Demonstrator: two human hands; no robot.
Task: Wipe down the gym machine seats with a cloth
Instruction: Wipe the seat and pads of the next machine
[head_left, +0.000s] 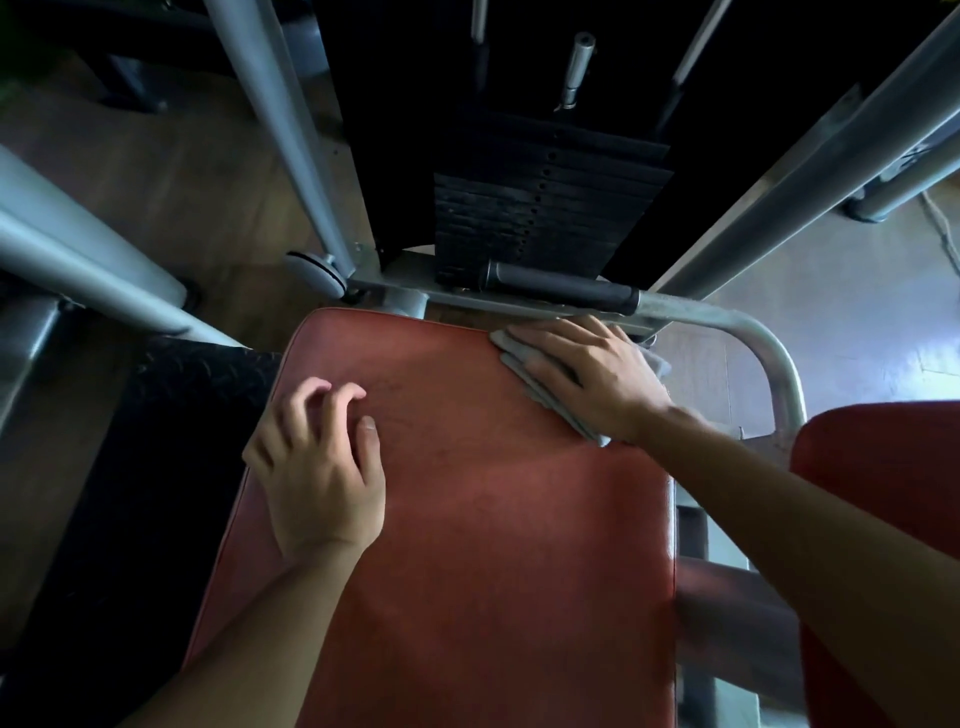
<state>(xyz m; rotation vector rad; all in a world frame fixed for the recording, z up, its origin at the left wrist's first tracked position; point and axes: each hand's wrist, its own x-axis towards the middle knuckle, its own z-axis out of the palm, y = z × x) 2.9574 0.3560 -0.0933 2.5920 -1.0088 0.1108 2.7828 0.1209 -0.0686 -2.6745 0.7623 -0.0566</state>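
Observation:
A red padded seat (478, 519) of a gym machine fills the middle of the head view. A folded grey cloth (524, 371) lies on the seat's far right corner. My right hand (587, 371) presses flat on the cloth, fingers straight and pointing left. My left hand (322, 462) hovers over or rests on the seat's left side, its fingers loosely curled and holding nothing.
A black weight stack (540, 218) stands beyond the seat. A padded black handle (561, 286) on a grey bar crosses the seat's far edge. Grey frame tubes (280, 130) slant at left and right. A second red pad (883, 519) sits at the right.

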